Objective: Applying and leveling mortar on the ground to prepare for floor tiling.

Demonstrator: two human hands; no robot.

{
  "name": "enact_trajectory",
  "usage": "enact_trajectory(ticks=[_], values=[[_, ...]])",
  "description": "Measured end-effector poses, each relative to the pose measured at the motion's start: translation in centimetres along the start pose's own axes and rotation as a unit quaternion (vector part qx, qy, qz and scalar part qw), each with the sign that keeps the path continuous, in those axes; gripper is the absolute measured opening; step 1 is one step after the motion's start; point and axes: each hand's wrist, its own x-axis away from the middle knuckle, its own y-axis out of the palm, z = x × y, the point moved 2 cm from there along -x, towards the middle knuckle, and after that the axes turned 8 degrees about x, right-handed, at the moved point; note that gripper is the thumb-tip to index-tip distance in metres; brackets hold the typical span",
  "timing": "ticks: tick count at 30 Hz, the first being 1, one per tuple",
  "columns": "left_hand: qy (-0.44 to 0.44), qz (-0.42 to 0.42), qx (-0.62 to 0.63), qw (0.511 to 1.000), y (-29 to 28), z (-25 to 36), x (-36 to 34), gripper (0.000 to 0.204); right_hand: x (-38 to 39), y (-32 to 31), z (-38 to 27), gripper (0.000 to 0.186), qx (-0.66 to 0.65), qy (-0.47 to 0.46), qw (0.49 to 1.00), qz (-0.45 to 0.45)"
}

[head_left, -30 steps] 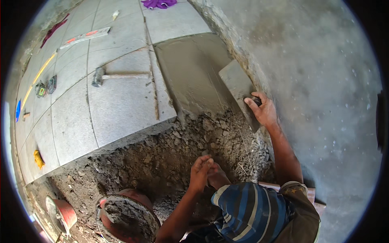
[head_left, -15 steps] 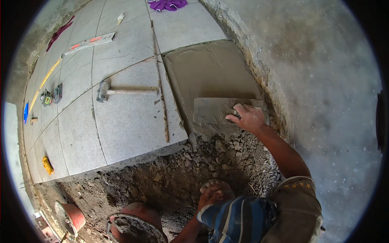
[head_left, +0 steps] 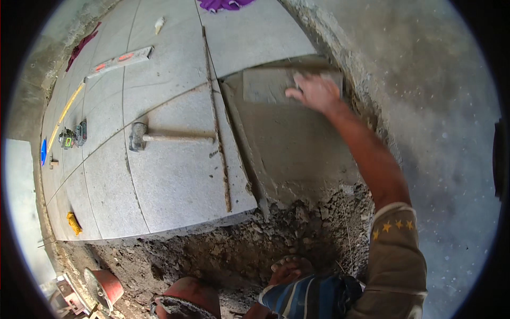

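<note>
My right hand grips a flat rectangular plastering float, its fingers blurred by motion. The float lies flat on a bed of wet grey mortar, close to the far tile edge and the wall. Smoothed mortar stretches from the float back to the rubble. Low in the picture, my left hand rests against my bare foot; its fingers are too dim and partly hidden to read.
Left of the mortar, a thin rod and a hammer lie on grey tiles. Farther off are a grey level-like bar, a tape measure and purple cloth. Two red buckets stand by the rubble.
My right hand has pushed the float away from me across the mortar, from its near part to its far end. The whole view has shifted slightly. My left hand stays by the foot.
</note>
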Motion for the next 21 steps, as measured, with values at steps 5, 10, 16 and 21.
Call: enact_trajectory(ticks=[5,10,16,21], values=[[-0.017,0.001,-0.006,1.000,-0.3,-0.6,0.6,0.039,-6.2,0.4,1.9,0.063,-0.014,-0.023,0.994,-0.104],[-0.011,-0.020,-0.013,1.000,-1.1,-1.2,0.3,0.039,-6.5,0.2,2.0,0.058,-0.123,-0.051,0.973,-0.189],[0.024,-0.083,-0.033,0.996,-2.6,-2.4,-0.9,0.039,3.4,-0.4,2.4,0.048,-0.228,-0.094,0.933,-0.263],[-0.027,-0.115,0.110,0.987,-3.1,-1.1,0.8,0.041,16.1,-4.2,0.1,0.044,-0.258,-0.078,0.919,-0.288]])
